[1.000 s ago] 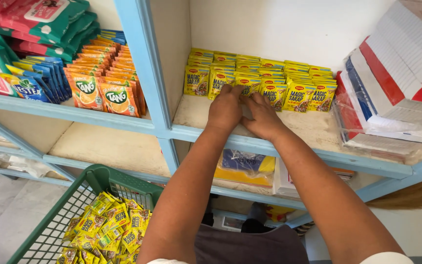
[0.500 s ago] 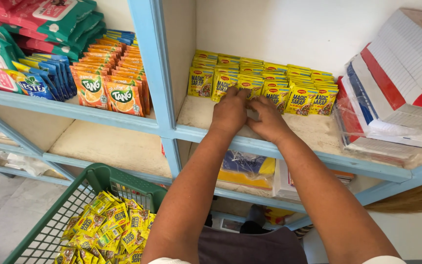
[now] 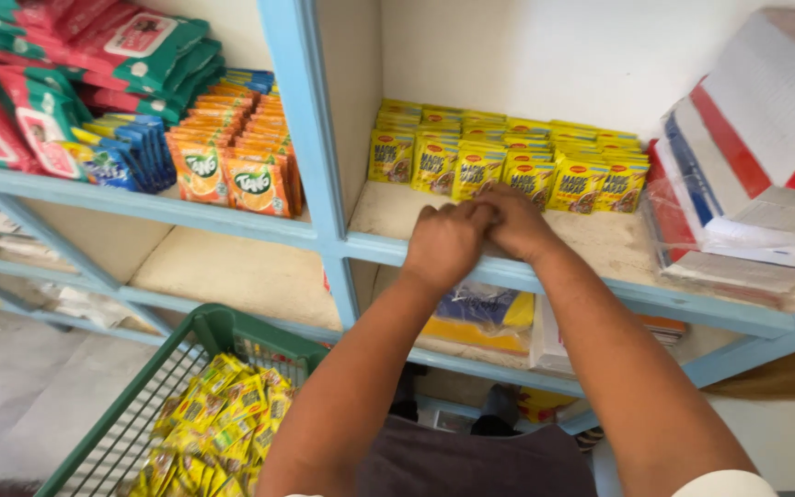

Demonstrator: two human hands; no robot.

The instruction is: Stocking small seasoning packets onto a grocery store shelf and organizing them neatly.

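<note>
Reaching onto the pale blue wooden shelf (image 3: 591,287), I have my left hand (image 3: 446,241) and right hand (image 3: 513,221) pressed together, fingers curled, just near of the row of small yellow seasoning sachets (image 3: 508,162) standing at the far side. Whether either hand pinches a sachet I cannot tell; the knuckles hide it. Below left, a green wire basket (image 3: 197,333) holds more yellow sachets, cut off by the frame's edge.

Two hands (image 3: 480,235), one green basket (image 3: 140,414)

Bright, even daylight fills the view, shadows soft, with slight blur toward the frame's edges.
</note>
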